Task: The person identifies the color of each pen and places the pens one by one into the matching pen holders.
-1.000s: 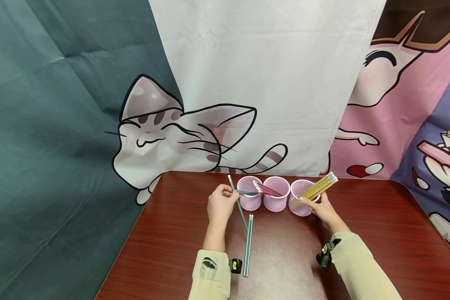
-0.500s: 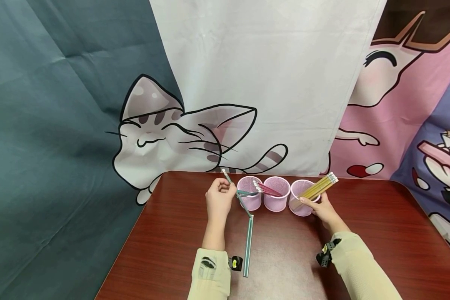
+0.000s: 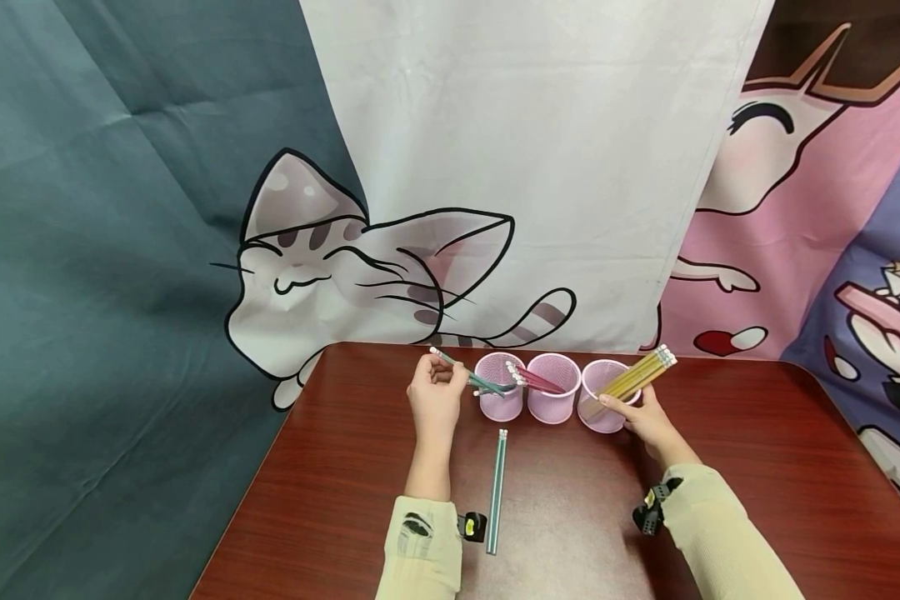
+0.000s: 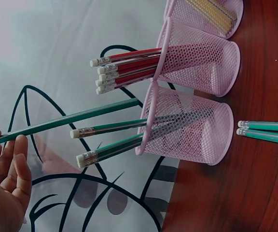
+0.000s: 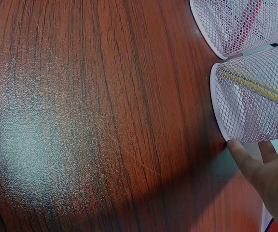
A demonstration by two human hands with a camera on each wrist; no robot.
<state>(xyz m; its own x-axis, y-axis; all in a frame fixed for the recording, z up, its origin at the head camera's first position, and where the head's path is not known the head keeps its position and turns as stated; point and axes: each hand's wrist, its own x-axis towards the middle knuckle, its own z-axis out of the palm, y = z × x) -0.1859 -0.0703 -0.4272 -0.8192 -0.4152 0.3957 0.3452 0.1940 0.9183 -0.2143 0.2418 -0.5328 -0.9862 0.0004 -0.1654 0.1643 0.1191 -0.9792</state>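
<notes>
In the head view my left hand [image 3: 437,396] pinches a green pencil [image 4: 81,116] near its eraser end. The pencil slants, and in the left wrist view its far end is just outside the rim of the left pink mesh pencil cup [image 3: 501,408]. That cup holds a few green pencils [image 4: 115,147]. My right hand [image 3: 656,425] holds the right pencil cup [image 3: 600,417] at its side, thumb near the rim. Yellow pencils [image 3: 637,373] lean in that cup. Two more green pencils [image 3: 497,492] lie side by side on the table.
Between the other two stands the middle pink mesh cup [image 3: 552,408], with several red pencils [image 3: 536,380] leaning left. The cups stand in a row near the back edge of the brown wooden table [image 3: 330,467]. A printed curtain [image 3: 570,167] hangs behind it.
The green pencil in my left hand has swung from steep to a flatter slant, its far end rising from the table pencils toward the left cup. The right hand stays in place.
</notes>
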